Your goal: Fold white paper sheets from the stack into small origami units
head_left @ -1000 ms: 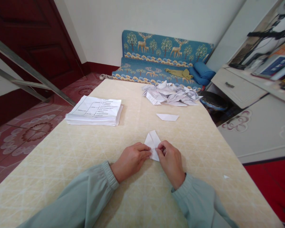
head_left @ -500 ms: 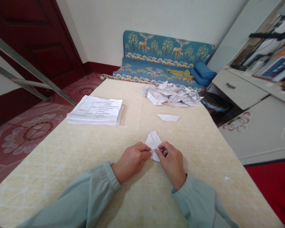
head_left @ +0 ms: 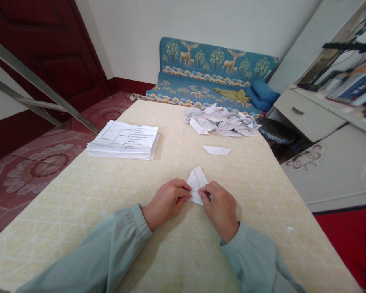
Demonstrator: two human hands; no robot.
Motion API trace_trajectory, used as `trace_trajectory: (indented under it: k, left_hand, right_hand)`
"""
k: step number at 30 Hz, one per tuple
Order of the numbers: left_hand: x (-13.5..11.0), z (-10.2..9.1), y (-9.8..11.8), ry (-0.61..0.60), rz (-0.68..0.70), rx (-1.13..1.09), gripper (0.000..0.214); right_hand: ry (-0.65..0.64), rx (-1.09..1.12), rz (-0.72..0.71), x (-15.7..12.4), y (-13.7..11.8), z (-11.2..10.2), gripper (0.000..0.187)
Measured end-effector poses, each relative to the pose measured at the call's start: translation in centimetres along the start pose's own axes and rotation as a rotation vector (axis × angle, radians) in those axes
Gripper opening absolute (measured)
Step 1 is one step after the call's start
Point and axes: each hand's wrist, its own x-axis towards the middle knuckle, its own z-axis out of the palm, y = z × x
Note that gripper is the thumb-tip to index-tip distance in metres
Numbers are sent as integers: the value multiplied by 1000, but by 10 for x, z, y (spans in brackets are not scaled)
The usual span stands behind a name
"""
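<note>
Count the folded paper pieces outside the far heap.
2: the folded piece pinched between left hand and right hand; the lone piece beyond it, short of the heap.

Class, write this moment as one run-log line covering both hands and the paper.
left hand: pinching folded paper | right hand: pinching same paper | paper: on table | nearby: single folded piece, folded pile, sheet stack

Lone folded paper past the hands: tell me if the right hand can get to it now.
Probably yes: only bare table lies between the right hand and the lone folded paper, though that hand now pinches the small folded piece.
</note>
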Motion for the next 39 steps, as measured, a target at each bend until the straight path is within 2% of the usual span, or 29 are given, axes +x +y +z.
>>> trace_trajectory:
  k: [5,8,12,18,24,29,33,39]
  left_hand:
    - [-6,-5,14,-112,58,195,26]
    - [-11,-5,21,-132,45,252,28]
    - [-13,-7,18,-113,19,181,27]
    - [-9,-20,2,-115,10,-57,24]
    - [-6,-22,0,-56,-52,-112,26]
    - [-6,-18,0,-23,-125,-192,29]
    - [-4,-13,0,-13,-151,-159,24]
    - [0,-2,4,40,-144,51,23]
  right_hand:
    - [-88,-258,-72,-3,-21,-4,15]
    - [-148,-328,-72,-5,-30,-2,13]
    - [-145,-269,-27,-5,-26,2,8]
    - [-116,-185,5,-4,-17,4,7]
    - [-85,-99,17,-5,-17,3,24]
    - [-81,-90,48,-5,-18,5,27]
    - [-77,-83,76,-3,-18,6,28]
    - [-49,-55,72,-2,-18,8,25]
